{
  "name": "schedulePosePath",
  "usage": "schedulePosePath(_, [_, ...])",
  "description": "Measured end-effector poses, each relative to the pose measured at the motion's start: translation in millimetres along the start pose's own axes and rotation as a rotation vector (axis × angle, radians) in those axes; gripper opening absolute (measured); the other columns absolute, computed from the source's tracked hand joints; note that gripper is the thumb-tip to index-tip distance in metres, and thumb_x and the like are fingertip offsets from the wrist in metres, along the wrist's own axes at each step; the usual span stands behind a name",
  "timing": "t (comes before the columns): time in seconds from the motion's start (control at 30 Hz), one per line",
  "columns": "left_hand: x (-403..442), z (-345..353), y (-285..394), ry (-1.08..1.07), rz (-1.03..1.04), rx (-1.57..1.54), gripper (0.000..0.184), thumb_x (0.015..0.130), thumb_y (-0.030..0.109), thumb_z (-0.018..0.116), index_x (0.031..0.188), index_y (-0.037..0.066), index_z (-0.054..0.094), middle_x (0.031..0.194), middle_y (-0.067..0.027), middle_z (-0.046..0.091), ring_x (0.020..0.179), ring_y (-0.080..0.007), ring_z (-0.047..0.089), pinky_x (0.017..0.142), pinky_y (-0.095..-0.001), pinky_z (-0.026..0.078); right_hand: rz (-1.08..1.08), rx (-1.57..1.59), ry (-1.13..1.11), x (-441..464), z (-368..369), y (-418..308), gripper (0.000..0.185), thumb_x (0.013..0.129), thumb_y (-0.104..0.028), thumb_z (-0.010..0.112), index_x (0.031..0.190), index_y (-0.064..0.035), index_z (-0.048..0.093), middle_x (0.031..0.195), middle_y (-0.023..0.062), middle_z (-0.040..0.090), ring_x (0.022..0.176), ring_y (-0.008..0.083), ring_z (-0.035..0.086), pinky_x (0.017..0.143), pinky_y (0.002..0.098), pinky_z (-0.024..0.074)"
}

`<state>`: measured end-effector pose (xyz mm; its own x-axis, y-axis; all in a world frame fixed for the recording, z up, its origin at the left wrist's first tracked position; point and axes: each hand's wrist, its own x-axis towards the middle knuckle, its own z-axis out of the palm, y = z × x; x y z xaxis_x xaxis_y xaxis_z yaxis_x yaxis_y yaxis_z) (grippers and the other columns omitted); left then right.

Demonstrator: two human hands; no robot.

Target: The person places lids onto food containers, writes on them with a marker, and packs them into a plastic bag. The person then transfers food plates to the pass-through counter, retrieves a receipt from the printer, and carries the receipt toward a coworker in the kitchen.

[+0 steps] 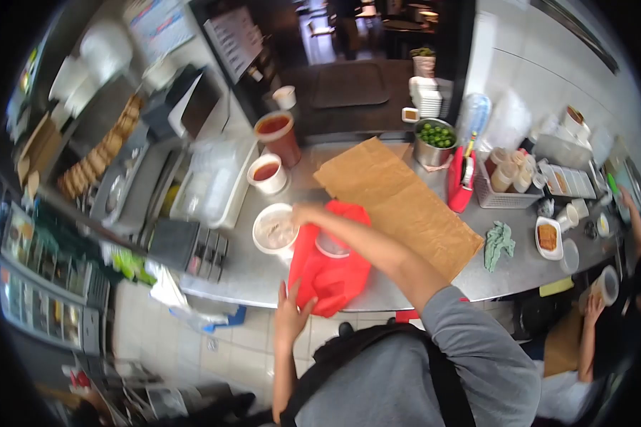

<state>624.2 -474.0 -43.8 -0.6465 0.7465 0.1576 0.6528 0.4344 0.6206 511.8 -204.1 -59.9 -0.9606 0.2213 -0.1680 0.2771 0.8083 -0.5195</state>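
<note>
A red bag [335, 277] lies near the front edge of the steel counter, with a round clear-lidded container [332, 244] partly inside it. My left hand [290, 313] is at the bag's lower left edge, fingers spread. Across the bag reaches my right arm, and my right hand [308, 213] is at the rim of a white round tub [275, 229] with a pale lid, just left of the bag; its fingers are blurred. Behind the tub stand a white cup of red sauce [267, 174] and a taller container of red sauce [278, 139].
A brown paper bag [406, 206] lies right of the red bag. Farther right are a pot of limes [434, 142], a red tape dispenser [461, 178], a green cloth [499, 245] and a bottle basket [507, 199]. A co-worker's hand [594, 307] holds a container at far right.
</note>
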Motion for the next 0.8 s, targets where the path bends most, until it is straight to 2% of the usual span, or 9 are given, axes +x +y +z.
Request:
schedulePosePath(0.07, [-3,-4,17,-0.047,-0.071,-0.258,0.063,0.078,0.014,0.066,0.133,0.009,0.037,0.125,-0.0278,0.042,0.108,-0.0391,0.051,0.073,-0.036,0.051,-0.117,0.193,0.099,11,19,14,0.039,0.066,-0.037,0.066,0.079,-0.0014,0.068,0.072,0.0169,0.065,0.064,0.0269,0.063,0.061,0.0403,0.0492])
schedulePosePath(0.13, [-7,8,7,-0.005,-0.01,-0.353,0.068,0.078,0.005,0.065,0.137,0.01,0.032,0.122,-0.0231,0.045,0.103,-0.0317,0.055,0.069,-0.0302,0.052,-0.034,0.29,0.183,49,53,24,0.037,0.067,-0.034,0.065,0.076,0.0012,0.067,0.067,0.018,0.064,0.061,0.0255,0.061,0.059,0.0407,0.0491])
schedulePosePath(0.23, [-12,24,-25,-0.021,-0.096,-0.364,0.071,0.078,0.0,0.062,0.139,0.011,0.027,0.116,-0.0185,0.047,0.09,-0.0239,0.059,0.06,-0.0293,0.054,0.074,0.444,0.255,5,17,-22,0.032,0.069,-0.029,0.061,0.072,0.0024,0.065,0.071,0.021,0.064,0.066,0.0325,0.063,0.06,0.0413,0.0491])
schedulePosePath(0.3, [-8,27,-29,-0.019,-0.172,-0.438,0.072,0.078,-0.001,0.06,0.14,0.01,0.026,0.112,-0.0167,0.047,0.082,-0.0206,0.058,0.055,-0.0277,0.053,-0.137,0.39,0.35,-21,-6,-34,0.029,0.071,-0.024,0.059,0.075,0.004,0.064,0.072,0.0224,0.063,0.067,0.0354,0.063,0.06,0.0406,0.0494])
schedulePosePath(0.33, [-7,29,-30,-0.016,-0.242,-0.529,0.073,0.077,-0.002,0.059,0.14,0.01,0.025,0.108,-0.015,0.048,0.074,-0.0174,0.058,0.051,-0.0262,0.052,-0.218,0.333,0.354,-25,-14,-34,0.026,0.071,-0.021,0.059,0.079,0.0029,0.063,0.07,0.02,0.063,0.062,0.0306,0.063,0.058,0.039,0.0496])
schedulePosePath(0.43, [2,25,-43,-0.062,-0.302,-0.551,0.07,0.076,-0.005,0.056,0.139,0.006,0.027,0.103,-0.0126,0.048,0.063,-0.0127,0.055,0.046,-0.0241,0.049,-0.261,0.727,0.281,-90,-50,-31,0.024,0.073,-0.024,0.064,0.072,-0.0004,0.059,0.059,0.0103,0.059,0.054,0.0165,0.058,0.049,0.0329,0.0443])
schedulePosePath(0.7, [18,5,-51,0.154,-0.296,-0.801,0.044,0.077,-0.009,0.042,0.12,-0.004,0.05,0.095,-0.0087,0.049,0.065,-0.013,0.054,0.05,-0.0231,0.045,0.01,0.875,-0.038,-156,-8,26,0.022,0.082,-0.017,0.058,0.069,-0.0007,0.05,0.062,0.0073,0.059,0.055,0.0148,0.062,0.044,0.0278,0.0475])
schedulePosePath(0.77, [24,2,-46,0.324,-0.083,-0.306,0.044,0.074,-0.011,0.041,0.116,-0.002,0.054,0.085,-0.0078,0.046,0.068,-0.0134,0.051,0.056,-0.0247,0.043,-0.016,0.755,0.07,-155,13,23,0.022,0.081,-0.016,0.058,0.07,0.0009,0.049,0.061,0.0101,0.059,0.055,0.017,0.063,0.044,0.0292,0.048])
schedulePosePath(0.8, [29,1,-43,0.363,-0.056,-0.383,0.046,0.071,-0.012,0.041,0.112,0.001,0.057,0.078,-0.0075,0.042,0.067,-0.0152,0.045,0.059,-0.0273,0.04,-0.08,0.551,0.086,-153,19,23,0.022,0.081,-0.014,0.057,0.07,0.0035,0.048,0.06,0.0144,0.06,0.056,0.0198,0.065,0.045,0.03,0.0484])
